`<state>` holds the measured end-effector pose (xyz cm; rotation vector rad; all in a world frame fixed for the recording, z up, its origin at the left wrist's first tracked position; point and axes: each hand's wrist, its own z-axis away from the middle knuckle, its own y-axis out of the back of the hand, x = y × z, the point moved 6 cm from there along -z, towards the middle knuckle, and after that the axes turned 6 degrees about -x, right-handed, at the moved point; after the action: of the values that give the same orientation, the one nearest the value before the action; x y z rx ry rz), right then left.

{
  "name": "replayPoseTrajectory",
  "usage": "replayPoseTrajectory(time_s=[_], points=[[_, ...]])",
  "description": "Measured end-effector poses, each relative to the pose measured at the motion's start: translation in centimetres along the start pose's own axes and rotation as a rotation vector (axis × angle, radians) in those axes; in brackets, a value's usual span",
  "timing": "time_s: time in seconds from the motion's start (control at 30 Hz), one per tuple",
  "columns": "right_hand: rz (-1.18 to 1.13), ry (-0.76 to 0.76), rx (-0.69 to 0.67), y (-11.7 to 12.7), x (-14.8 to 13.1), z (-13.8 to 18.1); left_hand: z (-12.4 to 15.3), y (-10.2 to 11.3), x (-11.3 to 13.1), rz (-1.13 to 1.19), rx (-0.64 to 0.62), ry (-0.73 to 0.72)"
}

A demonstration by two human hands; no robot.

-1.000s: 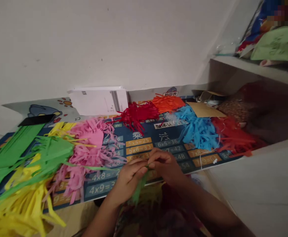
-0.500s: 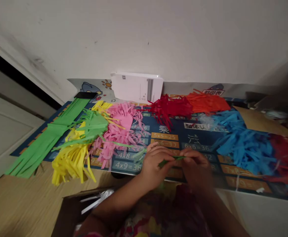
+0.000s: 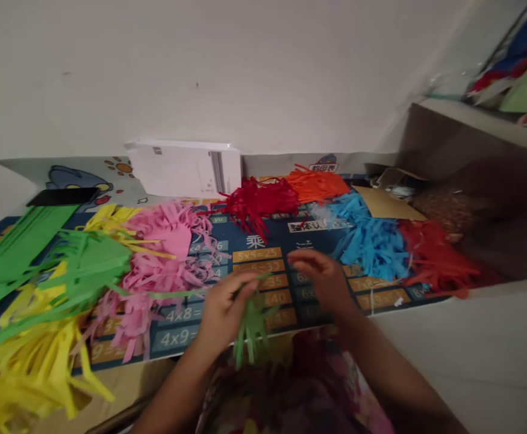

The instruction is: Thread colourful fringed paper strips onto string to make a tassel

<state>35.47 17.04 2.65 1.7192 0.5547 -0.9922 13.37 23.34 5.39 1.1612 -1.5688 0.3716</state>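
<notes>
In front of my body, my left hand (image 3: 227, 307) pinches a green paper tassel (image 3: 253, 328) by its upper end. Its cut strips hang down past the fingers over the table's near edge. My right hand (image 3: 324, 278) is lifted off to the right of the tassel, fingers curved and apart, with nothing in it. Beneath both hands lies a dark blue multiplication-table mat (image 3: 299, 301). To the left of my left hand are pink fringed paper (image 3: 168, 241), green fringed paper (image 3: 91, 259) and yellow fringed paper (image 3: 41, 355).
Red fringed paper (image 3: 263, 202), orange fringed paper (image 3: 317, 184), blue fringed paper (image 3: 374, 241) and darker red fringed paper (image 3: 439, 256) lie across the back and right. A white box (image 3: 184, 169) leans on the wall. A black phone (image 3: 64, 196) sits at the back left.
My right hand has let go of the green paper and moved away to the right. The tassel's strips now hang from my left hand. The view has turned to the right.
</notes>
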Motion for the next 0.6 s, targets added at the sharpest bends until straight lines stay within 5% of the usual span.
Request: replayPoseTrajectory(time_s=[0.1, 0.2, 0.37, 0.6], points=[[0.277, -0.134, 0.088, 6.5, 3.9, -4.4, -0.1, 2.5, -1.3, 0.174, 0.140, 0.141], [0.526, -0.278, 0.041, 10.4, 7.7, -7.7, 0.1, 2.3, -1.1, 0.071, 0.148, 0.150], [0.811, -0.403, -0.082, 10.9, 10.6, -9.3, 0.3, -2.7, 1.0, -0.283, -0.109, -0.018], [0.935, -0.368, -0.167, 10.8, 11.0, -10.4, 1.2, -8.4, 1.9, -0.602, -0.470, -0.131]])
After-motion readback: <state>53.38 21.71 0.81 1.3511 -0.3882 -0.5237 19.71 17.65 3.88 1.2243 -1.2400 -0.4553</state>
